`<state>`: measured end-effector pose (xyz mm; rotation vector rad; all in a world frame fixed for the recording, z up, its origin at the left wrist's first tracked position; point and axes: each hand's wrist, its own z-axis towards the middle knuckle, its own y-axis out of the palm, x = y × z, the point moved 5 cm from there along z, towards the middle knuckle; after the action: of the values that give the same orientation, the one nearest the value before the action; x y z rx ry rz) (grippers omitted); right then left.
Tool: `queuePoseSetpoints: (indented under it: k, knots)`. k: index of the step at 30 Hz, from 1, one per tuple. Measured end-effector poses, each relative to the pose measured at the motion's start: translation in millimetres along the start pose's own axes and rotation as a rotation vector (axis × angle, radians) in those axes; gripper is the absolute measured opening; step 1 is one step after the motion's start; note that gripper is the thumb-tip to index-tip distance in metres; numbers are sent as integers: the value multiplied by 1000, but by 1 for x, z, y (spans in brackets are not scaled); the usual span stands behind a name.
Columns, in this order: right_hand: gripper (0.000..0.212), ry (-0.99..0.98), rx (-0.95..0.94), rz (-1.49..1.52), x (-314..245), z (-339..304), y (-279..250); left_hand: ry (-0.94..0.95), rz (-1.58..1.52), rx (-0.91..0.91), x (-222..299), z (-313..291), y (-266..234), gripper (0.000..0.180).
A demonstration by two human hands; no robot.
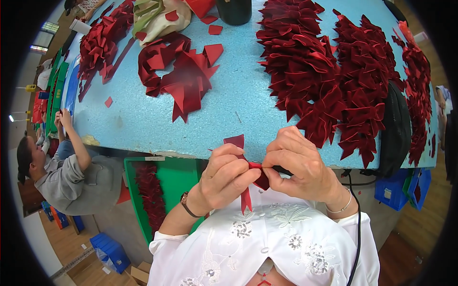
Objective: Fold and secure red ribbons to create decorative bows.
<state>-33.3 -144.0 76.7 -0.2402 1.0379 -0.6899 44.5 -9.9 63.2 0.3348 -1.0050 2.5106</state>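
Note:
Close to the table's front edge, both my hands work on one dark red velvet ribbon bow (246,202). My left hand (224,178) pinches its left part, with one ribbon end poking up above the fingers and another hanging below. My right hand (303,164) pinches the bow's right side with thumb and forefinger. Fingers cover most of the middle, so its knot is hidden. Just beyond my right hand, long overlapping rows of dark red bows (305,71) lie on the blue table (238,95). Loose red ribbon pieces (191,83) are spread farther left.
A green crate (179,178) holding a row of bows stands below the table edge, left of me. A black cup (234,10) and a pale cloth bag (160,24) sit at the back. A black bag (396,126) lies right. A co-worker in grey (86,176) sits left.

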Motion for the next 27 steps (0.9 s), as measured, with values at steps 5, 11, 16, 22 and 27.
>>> queuePoseSetpoints:
  k: [5, 11, 16, 22, 27]
  knots:
    - [26, 6, 26, 1, 3, -2, 4, -13, -14, 17, 0, -2, -1, 29]
    - [25, 39, 67, 6, 5, -4, 3, -46, -76, -13, 1, -2, -2, 26]
    - [23, 118, 39, 115, 3, -3, -1, -23, -77, -4, 3, -3, -2, 25]
    - [20, 209, 4, 101, 10, -8, 3, -8, -48, -9, 4, -5, -2, 27]
    - [16, 326, -67, 246, 12, -3, -1, -21, -43, 11, 4, -6, -3, 27]
